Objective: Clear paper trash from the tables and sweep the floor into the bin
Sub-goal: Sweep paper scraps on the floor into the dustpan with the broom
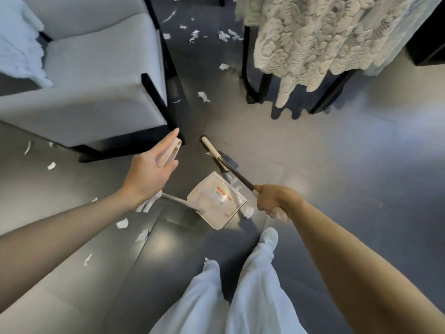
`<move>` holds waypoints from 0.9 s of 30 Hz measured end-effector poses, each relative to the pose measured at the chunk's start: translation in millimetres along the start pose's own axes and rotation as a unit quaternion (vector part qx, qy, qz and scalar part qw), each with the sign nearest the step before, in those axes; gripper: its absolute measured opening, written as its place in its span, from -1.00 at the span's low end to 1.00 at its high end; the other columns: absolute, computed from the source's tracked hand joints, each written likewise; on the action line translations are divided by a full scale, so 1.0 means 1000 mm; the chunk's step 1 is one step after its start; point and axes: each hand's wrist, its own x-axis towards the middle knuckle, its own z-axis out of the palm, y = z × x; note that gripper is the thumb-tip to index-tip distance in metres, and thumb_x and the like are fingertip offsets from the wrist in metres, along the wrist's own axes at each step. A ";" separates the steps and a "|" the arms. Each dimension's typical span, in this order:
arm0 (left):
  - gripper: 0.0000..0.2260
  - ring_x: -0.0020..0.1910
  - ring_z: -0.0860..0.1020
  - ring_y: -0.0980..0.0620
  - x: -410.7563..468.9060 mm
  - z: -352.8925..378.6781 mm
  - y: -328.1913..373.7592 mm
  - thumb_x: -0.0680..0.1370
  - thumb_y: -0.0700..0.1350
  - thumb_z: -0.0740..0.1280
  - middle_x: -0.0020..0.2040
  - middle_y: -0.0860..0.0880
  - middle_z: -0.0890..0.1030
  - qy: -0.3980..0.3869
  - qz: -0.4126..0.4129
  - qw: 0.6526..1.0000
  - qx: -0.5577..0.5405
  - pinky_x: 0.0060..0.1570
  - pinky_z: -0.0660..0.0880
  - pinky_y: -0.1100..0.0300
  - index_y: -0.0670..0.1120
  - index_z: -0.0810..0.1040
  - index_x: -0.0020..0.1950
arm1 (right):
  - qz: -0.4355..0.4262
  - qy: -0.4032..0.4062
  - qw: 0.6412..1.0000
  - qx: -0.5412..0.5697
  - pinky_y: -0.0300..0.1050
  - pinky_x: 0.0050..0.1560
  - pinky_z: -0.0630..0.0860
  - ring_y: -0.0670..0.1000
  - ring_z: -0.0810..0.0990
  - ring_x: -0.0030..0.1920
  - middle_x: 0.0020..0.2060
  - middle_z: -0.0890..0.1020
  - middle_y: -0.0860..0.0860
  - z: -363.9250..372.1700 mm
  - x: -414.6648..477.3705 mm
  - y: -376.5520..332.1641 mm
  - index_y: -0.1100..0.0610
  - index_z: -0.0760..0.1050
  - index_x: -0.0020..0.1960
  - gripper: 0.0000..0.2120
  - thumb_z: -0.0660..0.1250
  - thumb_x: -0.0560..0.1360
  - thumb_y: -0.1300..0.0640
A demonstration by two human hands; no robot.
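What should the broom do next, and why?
Probably a short broom stroke toward the dustpan: paper scraps lie at its open edge, the right hand grips the broom, and the left hand holds the dustpan's handle.

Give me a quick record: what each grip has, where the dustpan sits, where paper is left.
left grip: holds the dustpan handle's top
right grip: wrapped round the broom handle
dustpan: on the floor, ahead of the shoes
broom: head down just beyond the dustpan
paper scraps: around the dustpan, left floor, and between armchair and lace-covered table
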 end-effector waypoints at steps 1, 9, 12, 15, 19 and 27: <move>-0.35 0.04 0.34 0.65 -0.014 -0.012 -0.014 0.53 -0.21 0.35 0.03 0.66 0.36 0.004 -0.007 1.000 -0.002 0.03 0.19 0.70 0.54 0.27 0.26 | 0.000 -0.007 0.999 -0.033 -0.16 -0.20 0.43 0.05 0.47 -0.14 0.10 0.58 0.10 0.013 -0.002 -0.014 0.22 0.41 0.28 -0.64 0.23 0.49 0.25; -0.38 0.12 0.38 0.50 -0.105 -0.079 -0.096 0.54 -0.17 0.35 0.12 0.54 0.38 0.017 -0.057 0.998 0.012 -0.04 0.19 0.72 0.58 0.28 0.22 | 0.023 -0.009 1.000 0.004 -0.34 -0.56 0.33 0.00 0.43 -0.59 -0.36 0.57 0.14 0.083 -0.066 -0.052 0.12 0.32 0.42 -0.40 0.15 0.38 0.36; -0.39 -0.07 0.40 0.61 -0.134 -0.090 -0.113 0.53 -0.14 0.36 0.03 0.60 0.40 0.027 -0.076 0.996 0.029 -0.12 0.20 0.73 0.60 0.28 0.21 | 0.037 0.025 0.999 0.030 -0.23 -0.42 0.39 0.04 0.43 -0.57 -0.44 0.54 0.14 0.094 -0.091 -0.051 0.07 0.33 0.38 -0.42 0.16 0.39 0.36; -0.39 -0.03 0.47 0.48 -0.160 -0.094 -0.123 0.53 -0.12 0.36 0.08 0.53 0.44 0.042 -0.083 0.995 0.044 -0.07 0.24 0.69 0.62 0.26 0.20 | 0.052 0.070 0.994 0.067 -0.25 -0.40 0.39 0.01 0.43 -0.56 -0.53 0.49 0.06 0.106 -0.111 -0.050 0.07 0.37 0.35 -0.51 0.23 0.45 0.32; -0.39 0.01 0.53 0.25 -0.194 -0.089 -0.137 0.54 -0.10 0.35 0.19 0.32 0.48 0.042 -0.080 0.994 0.067 0.14 0.35 0.30 0.62 0.24 0.20 | 0.072 0.105 0.990 0.063 -0.04 -0.14 0.55 0.07 0.55 -0.33 -0.31 0.64 0.12 0.128 -0.135 -0.038 0.13 0.40 0.34 -0.58 0.26 0.49 0.28; -0.43 0.16 0.52 -0.18 -0.258 -0.066 -0.158 0.56 -0.11 0.31 0.21 0.01 0.58 0.035 -0.072 0.994 0.071 0.23 0.43 0.12 0.50 0.24 0.32 | 0.130 0.130 0.975 0.122 -0.26 -0.49 0.32 0.04 0.54 -0.41 -0.41 0.57 0.06 0.217 -0.147 -0.004 0.22 0.46 0.02 -0.86 0.19 0.48 0.30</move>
